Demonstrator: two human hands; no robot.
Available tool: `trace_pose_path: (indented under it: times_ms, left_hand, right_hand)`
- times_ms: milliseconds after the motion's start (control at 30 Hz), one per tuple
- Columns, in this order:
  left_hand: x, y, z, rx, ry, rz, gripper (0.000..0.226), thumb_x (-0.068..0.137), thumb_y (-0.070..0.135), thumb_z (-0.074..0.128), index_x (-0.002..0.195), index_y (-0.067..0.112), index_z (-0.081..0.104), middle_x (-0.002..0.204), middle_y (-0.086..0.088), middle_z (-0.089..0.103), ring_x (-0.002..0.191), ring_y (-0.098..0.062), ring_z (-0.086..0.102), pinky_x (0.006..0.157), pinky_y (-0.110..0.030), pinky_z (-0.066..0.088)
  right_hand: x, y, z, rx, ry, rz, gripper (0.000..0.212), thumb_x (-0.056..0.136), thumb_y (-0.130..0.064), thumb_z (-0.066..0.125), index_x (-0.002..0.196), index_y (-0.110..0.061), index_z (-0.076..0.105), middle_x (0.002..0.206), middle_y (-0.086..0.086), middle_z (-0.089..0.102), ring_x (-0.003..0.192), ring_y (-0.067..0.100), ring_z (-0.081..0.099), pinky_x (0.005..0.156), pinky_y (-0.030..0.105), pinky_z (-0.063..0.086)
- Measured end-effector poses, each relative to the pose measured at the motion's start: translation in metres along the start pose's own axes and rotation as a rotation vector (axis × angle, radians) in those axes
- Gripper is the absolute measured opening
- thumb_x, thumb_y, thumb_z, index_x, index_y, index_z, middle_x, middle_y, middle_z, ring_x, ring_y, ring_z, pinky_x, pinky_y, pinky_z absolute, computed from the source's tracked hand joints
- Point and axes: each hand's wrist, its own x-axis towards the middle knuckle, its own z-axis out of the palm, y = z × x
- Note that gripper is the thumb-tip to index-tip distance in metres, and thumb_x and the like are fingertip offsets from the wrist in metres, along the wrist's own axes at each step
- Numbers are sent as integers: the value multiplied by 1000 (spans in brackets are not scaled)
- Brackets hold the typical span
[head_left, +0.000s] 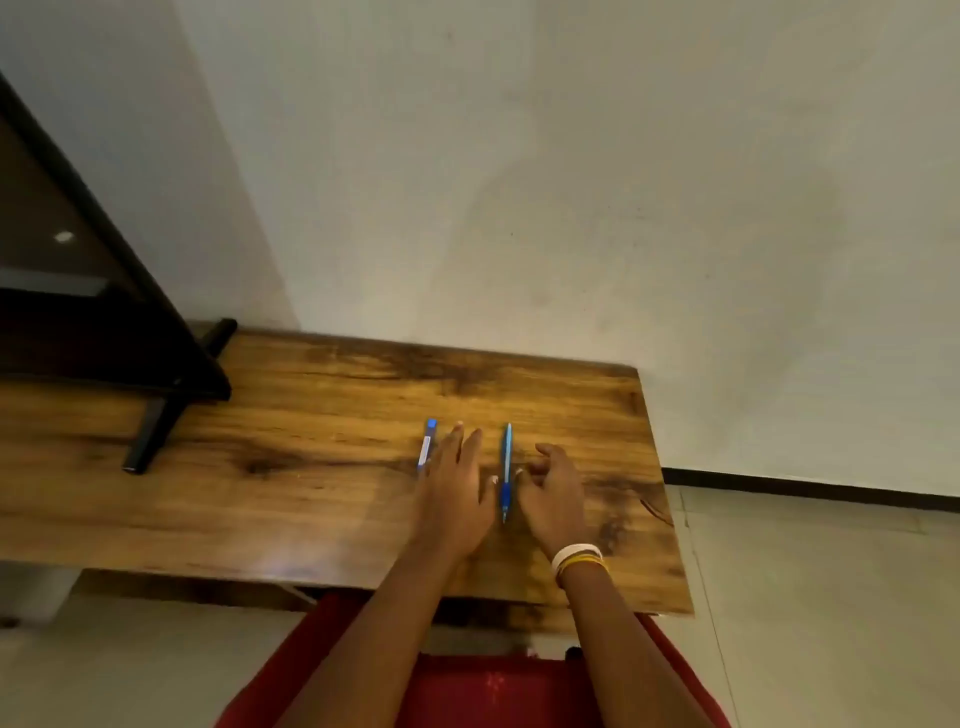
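Just below centre frame, on the wooden table (311, 467): blue pen (506, 470), lying flat and running straight up-down in the picture, darker grip section toward the bottom. Sits in the gap between the two hands, so not gripped by either one.

Left hand (457, 493) immediately to the pen's left, palm down over the wood, fingers straight and stretched toward the top of the frame, holding nothing. Thumb tip right beside the barrel, can't tell whether actually touching.

Right hand (553, 493) just right of the pen, fingers loosely curled and a bit spread, nothing inside them. Thumb and nearest fingertips close to the lower half of the barrel, contact too blurry to call.

Over on the other side of the left hand, a second pen (427, 444), blue and white, also lying flat, lower end tucked under or against the outstretched fingers, hard to say which.

Stack of white and yellow bangles (577, 558) on the right wrist. Red clothing (467, 691) along the bottom edge. Upper left of the frame: black stand (104, 343) with a leg resting on the tabletop, well apart from both pens. Plain pale wall (571, 182) across the top, tiled floor (805, 597) lower right.
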Motion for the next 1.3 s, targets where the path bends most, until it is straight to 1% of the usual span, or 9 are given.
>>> trace_pose_path:
  times_ms: [133, 300, 500, 700, 867, 933, 1100, 1167, 1300]
  left_hand:
    - [20, -4, 15, -21, -107, 27, 55, 93, 22, 51, 145, 18, 34, 148, -4, 38, 130, -19, 44, 100, -33, 45]
    - [32, -3, 28, 107, 13, 12, 46, 91, 38, 53, 133, 18, 48, 123, -1, 51, 107, -15, 54, 82, -27, 50]
    - [49, 1, 36, 35, 3, -130, 41, 81, 46, 66, 110, 18, 56, 104, -2, 63, 96, -19, 59, 76, -34, 54]
    - [52, 11, 37, -41, -7, -236, 23, 80, 37, 66, 92, 17, 67, 87, 0, 67, 85, -18, 63, 70, -36, 55]
    - [52, 16, 29, -179, 21, -183, 11, 77, 31, 68, 84, 23, 71, 78, 4, 69, 77, -14, 64, 66, -33, 55]
    - [51, 17, 26, -189, 47, -96, 11, 76, 30, 69, 84, 24, 72, 80, 6, 69, 75, -12, 64, 66, -32, 55]
    - [54, 12, 29, -212, 183, 70, 18, 75, 29, 73, 91, 21, 73, 84, 7, 69, 77, -8, 60, 69, -32, 53]
    - [55, 13, 31, -296, 241, -23, 32, 75, 28, 75, 105, 20, 69, 90, 5, 66, 82, -8, 58, 70, -28, 50]
    - [60, 19, 28, -807, 199, -453, 62, 77, 21, 76, 131, 17, 47, 95, 3, 63, 85, -10, 62, 70, -26, 55]
  right_hand:
    - [29, 3, -7, 88, -31, 92, 27, 90, -7, 51, 113, -12, 63, 96, 5, 64, 92, 22, 62, 81, 32, 49]
    - [50, 15, -8, 158, -38, 168, 24, 87, -13, 51, 75, -31, 63, 89, 3, 71, 86, 25, 68, 83, 46, 56]
    - [54, 21, -6, 105, -94, 131, 16, 88, -13, 54, 82, -19, 68, 84, 8, 72, 81, 26, 69, 81, 47, 56]
    - [53, 22, -7, 111, -89, 150, 14, 88, -13, 54, 85, -15, 68, 85, 11, 73, 80, 27, 69, 78, 46, 57]
    - [54, 11, -14, 531, -87, 383, 12, 94, -21, 57, 88, -12, 63, 90, 11, 70, 72, 20, 66, 62, 28, 54]
    - [55, 8, -19, 785, -101, 442, 11, 93, -19, 60, 85, -11, 61, 85, 10, 66, 75, 22, 65, 67, 30, 54]
    - [55, 6, -28, 1035, -36, 466, 6, 91, -13, 62, 88, -8, 61, 77, 7, 64, 69, 17, 65, 63, 28, 58]
    - [56, 6, -31, 1133, 64, 504, 7, 91, -13, 61, 92, -6, 61, 80, 9, 64, 71, 19, 65, 62, 27, 59]
    - [57, 11, -38, 1298, 190, 577, 23, 91, -11, 61, 112, -1, 57, 89, 13, 65, 79, 21, 66, 65, 28, 60]
